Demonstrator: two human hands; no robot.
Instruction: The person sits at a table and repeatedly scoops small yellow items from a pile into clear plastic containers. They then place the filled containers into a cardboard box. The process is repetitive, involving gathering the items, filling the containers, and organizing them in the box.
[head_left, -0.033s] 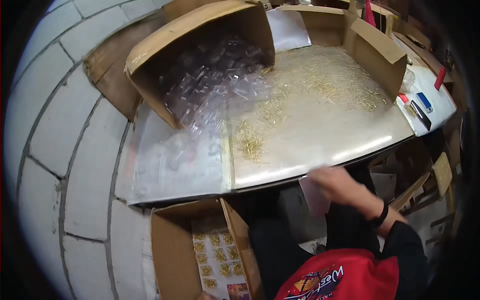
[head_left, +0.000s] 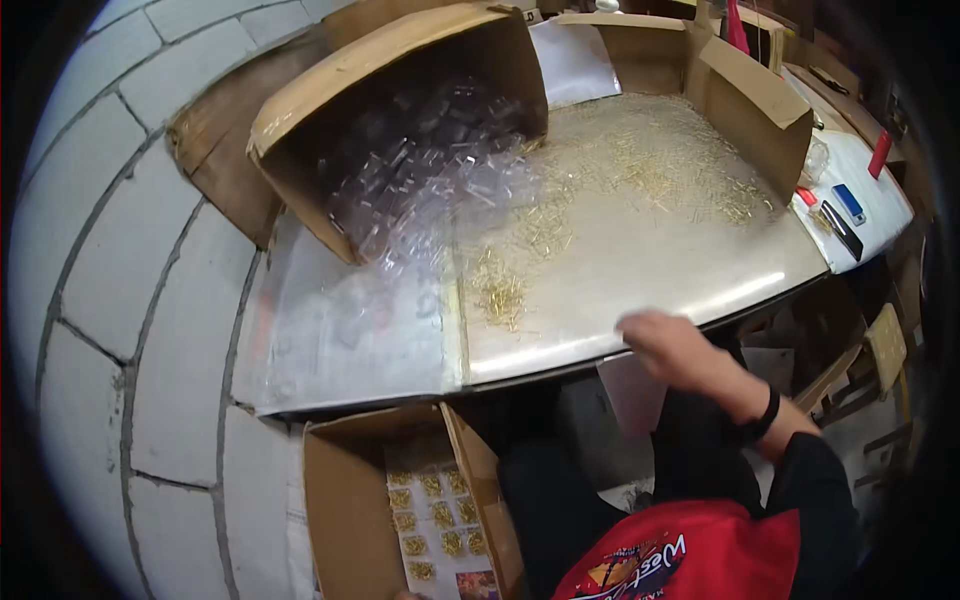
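Note:
My right hand is just off the table's front edge, its fingers bent and smeared by motion; I cannot make out anything in them. Beneath it, a pale sheet hangs below the edge. Only a sliver of my left hand shows at the bottom, by an open cardboard box. Inside that box, several small clear packs of gold pins lie in rows on a white backing. On the table, thin gold pins are heaped near the middle and scattered toward the back.
A large tipped cardboard box spills clear plastic cases onto the table. Cardboard walls border the far side. At right, a white surface holds a blue box, a black tool and a red cylinder.
My right hand has moved slightly up and away from the pale sheet, which shows more of itself now. The view has shifted a little; the boxes and pins stay put.

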